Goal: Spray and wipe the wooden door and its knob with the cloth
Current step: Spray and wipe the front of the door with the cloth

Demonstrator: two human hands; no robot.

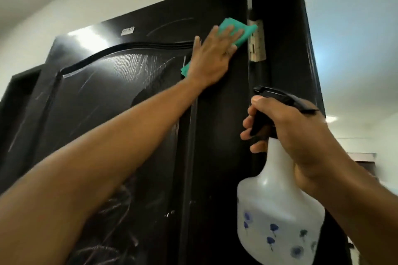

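A dark wooden door (112, 97) with an arched raised panel fills the left and middle of the head view, streaked with wet wipe marks. My left hand (212, 56) presses a green cloth (239, 28) flat against the door's upper right corner, fingers straight. My right hand (288, 133) grips the black trigger head of a white spray bottle (277, 217) with blue flower prints, held upright near the door's hinge edge. The knob is not in view.
A metal hinge (257, 41) joins the door to the dark frame (286, 28) just right of the cloth. A small label (127, 31) sticks near the door's top. White ceiling and a lit room lie beyond at the right.
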